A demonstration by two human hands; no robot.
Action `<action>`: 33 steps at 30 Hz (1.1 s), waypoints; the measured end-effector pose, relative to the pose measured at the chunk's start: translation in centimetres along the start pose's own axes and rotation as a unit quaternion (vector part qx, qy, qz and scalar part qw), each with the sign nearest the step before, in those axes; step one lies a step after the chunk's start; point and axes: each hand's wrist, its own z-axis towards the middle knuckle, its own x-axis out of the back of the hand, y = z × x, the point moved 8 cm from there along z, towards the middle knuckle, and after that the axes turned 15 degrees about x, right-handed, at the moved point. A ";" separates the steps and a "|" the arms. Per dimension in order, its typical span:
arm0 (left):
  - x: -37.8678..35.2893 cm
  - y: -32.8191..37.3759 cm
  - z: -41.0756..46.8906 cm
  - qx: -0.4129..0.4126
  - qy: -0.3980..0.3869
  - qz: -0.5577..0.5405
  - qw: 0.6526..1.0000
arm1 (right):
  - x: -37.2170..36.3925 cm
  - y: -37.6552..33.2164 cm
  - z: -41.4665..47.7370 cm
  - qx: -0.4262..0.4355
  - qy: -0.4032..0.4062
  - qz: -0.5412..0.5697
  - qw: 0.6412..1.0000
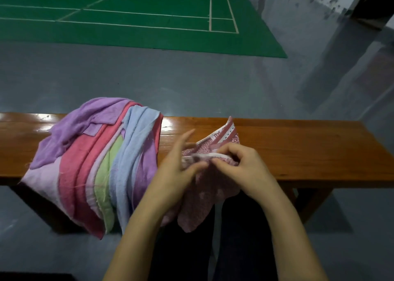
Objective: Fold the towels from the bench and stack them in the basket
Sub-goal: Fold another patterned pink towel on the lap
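Observation:
A pink patterned towel [204, 197] lies over the front edge of the wooden bench [298, 152], one corner standing up at the back and the lower part hanging toward my legs. My left hand [179, 169] holds its near edge between thumb and fingers, the index finger stretched out. My right hand [241, 165] pinches the same bunched white-trimmed edge with curled fingers, just right of the left hand. A pile of towels [96, 163] in purple, pink, green and blue lies on the bench's left part and droops over the front. No basket shows.
Grey floor stretches beyond the bench, with a green court mat [136, 16] farther back. A grey wall [319, 46] runs along the right. My dark-trousered legs [234, 238] are below the bench's front edge. The bench's right part is bare wood.

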 end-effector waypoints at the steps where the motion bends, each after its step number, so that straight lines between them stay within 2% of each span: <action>1: -1.1 0.5 -0.4 -0.015 -0.041 -0.021 0.999 | -0.4 -0.4 0.1 0.009 -0.003 0.020 1.000; 2: -1.6 0.8 -0.6 -0.034 -0.047 -0.006 0.998 | -0.5 -0.7 0.2 0.014 -0.002 0.036 0.999; 4: -1.1 0.7 -0.2 -0.042 -0.006 0.049 0.998 | -0.3 -0.5 0.2 0.006 -0.009 0.053 0.999; 6: -0.2 0.4 0.2 -0.037 0.023 0.075 0.996 | 0.2 0.2 -0.1 -0.022 -0.031 0.048 0.998; 9: 0.7 0.4 0.3 -0.056 0.064 0.118 0.989 | 1.8 1.6 -0.6 -0.069 -0.020 0.044 0.996; 13: 2.5 -0.6 0.8 -0.024 0.139 0.169 0.976 | 2.8 1.8 -0.8 -0.060 -0.017 0.033 0.998; 15: 1.3 0.0 0.9 -0.025 0.106 0.160 0.981 | 2.3 1.6 -0.7 -0.049 -0.019 0.036 0.998; 17: -1.4 1.1 0.6 -0.033 0.004 0.092 0.995 | 1.4 1.0 -0.4 -0.023 -0.020 0.044 0.999; 19: -3.3 1.8 0.4 -0.055 -0.038 0.095 0.993 | 0.9 0.6 -0.2 0.002 -0.009 0.042 0.999; 23: -2.0 1.4 0.9 -0.074 0.034 0.135 0.987 | 1.8 1.5 -0.6 -0.030 -0.013 -0.012 0.999; 28: 0.5 0.8 0.9 -0.070 0.092 0.155 0.981 | 2.8 3.4 -1.7 -0.092 -0.026 0.024 0.995; 33: 3.1 -0.6 0.9 -0.044 0.150 0.188 0.970 | 2.7 5.0 -2.6 -0.137 -0.069 -0.003 0.988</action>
